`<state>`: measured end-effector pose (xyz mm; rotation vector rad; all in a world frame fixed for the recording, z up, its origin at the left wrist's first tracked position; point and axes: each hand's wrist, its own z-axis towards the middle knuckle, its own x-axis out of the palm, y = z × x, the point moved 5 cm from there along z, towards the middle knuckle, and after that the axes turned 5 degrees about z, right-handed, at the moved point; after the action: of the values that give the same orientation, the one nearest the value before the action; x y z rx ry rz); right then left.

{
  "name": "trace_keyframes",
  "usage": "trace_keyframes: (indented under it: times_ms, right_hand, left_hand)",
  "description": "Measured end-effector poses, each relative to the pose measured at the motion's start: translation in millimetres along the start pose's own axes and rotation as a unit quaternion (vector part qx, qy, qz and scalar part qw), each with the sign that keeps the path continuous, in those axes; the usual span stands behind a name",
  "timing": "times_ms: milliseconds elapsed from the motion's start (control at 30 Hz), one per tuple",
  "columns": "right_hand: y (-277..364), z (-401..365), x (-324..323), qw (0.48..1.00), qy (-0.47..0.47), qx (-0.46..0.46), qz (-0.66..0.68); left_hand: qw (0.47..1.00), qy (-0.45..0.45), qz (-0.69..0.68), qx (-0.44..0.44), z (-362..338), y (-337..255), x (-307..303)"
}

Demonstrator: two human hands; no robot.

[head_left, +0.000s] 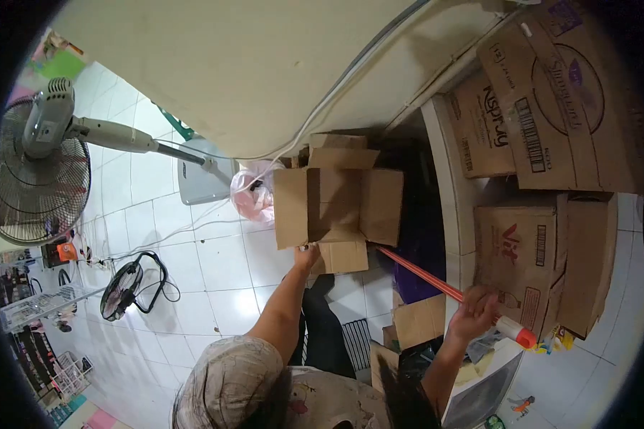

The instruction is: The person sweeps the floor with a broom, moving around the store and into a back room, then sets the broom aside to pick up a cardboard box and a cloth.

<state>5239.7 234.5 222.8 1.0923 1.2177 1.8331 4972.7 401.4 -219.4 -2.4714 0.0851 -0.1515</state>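
An open, empty-looking cardboard box with its flaps spread is in front of me. My left hand is closed on the box's near left edge. On the right, my right hand wraps round a long red stick with a white and red end. The stick's far end reaches the near right corner of the box; whether they touch is unclear.
Large cartons are stacked at the right. A standing fan and a small black fan are at the left. A pink plastic bag lies beside the box. A cable runs along the wall.
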Motion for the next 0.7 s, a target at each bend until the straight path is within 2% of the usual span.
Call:
trace_keyframes:
  times_ms: [67,167,267,333,400,433,467,533,633,700]
  right_hand:
    - [3.7,-1.4,2.2,0.999,0.022,0.024,0.020]
    - [5.0,-3.3,5.7,0.999,-0.021,0.024,-0.018]
    - [14.2,-7.2,2.3,0.994,-0.103,0.038,0.000]
    - [36.2,-11.3,5.5,0.989,-0.144,0.010,-0.013]
    - [56.5,-10.5,2.0,0.986,-0.160,-0.034,0.014]
    - [67.5,-11.2,-6.0,0.970,-0.239,-0.049,0.001]
    - [85.6,-8.2,4.4,0.970,-0.227,-0.085,-0.006]
    - [135.5,-4.3,27.3,0.966,-0.203,-0.156,-0.025]
    - [171.1,3.7,44.9,0.979,-0.073,-0.190,0.031]
    - [173.7,8.5,48.9,0.982,-0.048,-0.174,0.058]
  left_hand:
    - [0.986,-0.029,0.159,0.048,33.6,26.5,-11.3]
    - [0.993,0.115,0.012,-0.034,-2.6,-10.4,-8.1]
    - [0.989,0.084,0.119,-0.013,-53.9,-45.0,-36.3]
    - [0.972,0.088,0.168,0.137,-40.5,-3.5,-94.3]
    - [0.992,0.064,0.106,-0.003,-138.0,-58.8,-124.6]
    - [0.995,0.070,0.066,-0.019,-157.7,-59.7,-148.1]
    - [0.996,0.077,0.024,-0.032,-173.9,-59.5,-175.4]
    - [0.996,0.058,0.027,-0.064,-211.3,-64.1,-223.1]
    - [0.995,0.026,0.015,-0.090,-225.3,-40.7,-295.7]
    - [0.997,0.000,-0.013,-0.080,-229.2,-28.6,-329.5]
